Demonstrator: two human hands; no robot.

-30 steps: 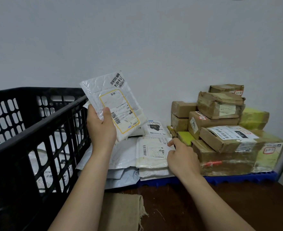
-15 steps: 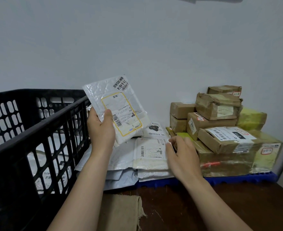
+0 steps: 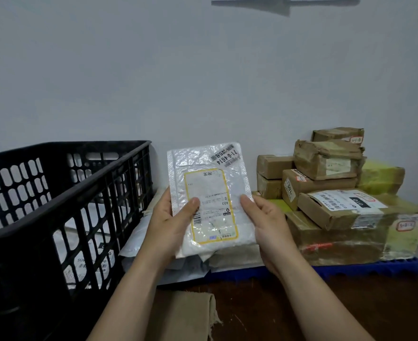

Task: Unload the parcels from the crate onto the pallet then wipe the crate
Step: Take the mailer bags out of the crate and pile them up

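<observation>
head view: two bare forearms reach in from the bottom edge; pale wall [image 3: 203, 82] behind.
left hand [image 3: 171, 225]: grip closed on the lower left edge of a white padded envelope [image 3: 210, 173], thumb across the front, fingers behind.
right hand [image 3: 269, 225]: grip on the envelope's right edge, thumb on the front, fingers curled behind.
envelope: held upright in the air, yellow-bordered label [image 3: 210, 210] facing the camera; between crate and boxes, above the mailers.
crate [image 3: 55, 193]: black, slotted, at left; white parcels [image 3: 92, 252] show through its side slots.
pallet [image 3: 350, 268]: blue, low, on the counter [image 3: 301, 303] at right; carries brown boxes [image 3: 325, 163] stacked several high, flat mailers [image 3: 139, 232] piled at its left end.
cloth [image 3: 183, 313]: tan, frayed edge, lying on the dark counter just beside the crate.
</observation>
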